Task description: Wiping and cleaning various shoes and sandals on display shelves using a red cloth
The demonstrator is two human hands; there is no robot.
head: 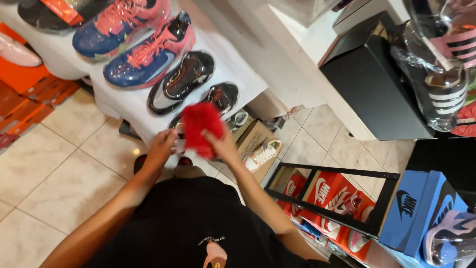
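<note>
Both hands are bunched on a red cloth: left hand (161, 144) gripping its edge, right hand (220, 144) pinching its side, cloth (201, 128) held over the wrapped black shoe (220, 97). Looks like wiping's barely begun, though the blue shoes (141, 57) look shiny already.

Your red fuzzy cloth (201, 128) is motion-blurred and hides part of the wrapped black shoe (218, 99) beyond it — while your right hand's (222, 144) fingertips vanish behind the cloth.

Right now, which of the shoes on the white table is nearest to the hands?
The dark glossy wrapped shoe at the table's near end, partly behind the red fluffy cloth both hands hold. The blue-and-pink pair lies farther up the table.
</note>
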